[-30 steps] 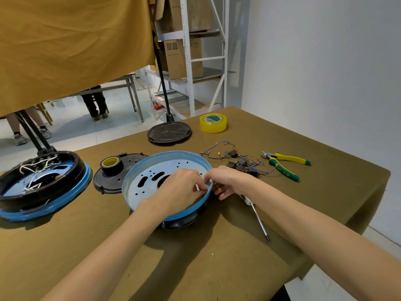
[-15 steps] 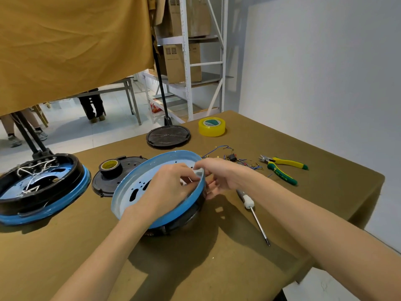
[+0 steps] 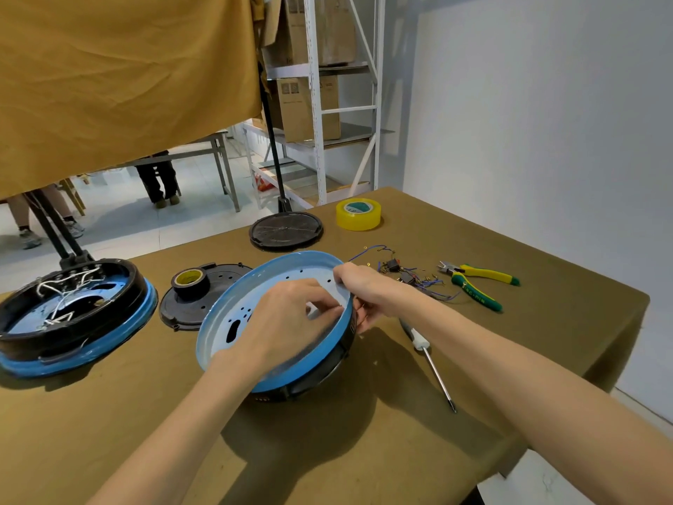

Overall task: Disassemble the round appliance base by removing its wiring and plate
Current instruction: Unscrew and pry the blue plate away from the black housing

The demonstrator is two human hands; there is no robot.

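- A second blue-rimmed base (image 3: 69, 315) with white wires sits at 9 o'clock on the table (image 3: 364, 450).
- Centre: the round appliance base (image 3: 236, 297) is tilted.
- Left hand (image 3: 287, 322) curls its fingers inside it, pinching something unclear.
- Right hand (image 3: 364, 293) grips the rim at 3 o'clock.
- A screwdriver (image 3: 433, 366) lies further right.

The left hand (image 3: 287, 322) hides what its fingertips grip inside the tilted round base (image 3: 225, 322).
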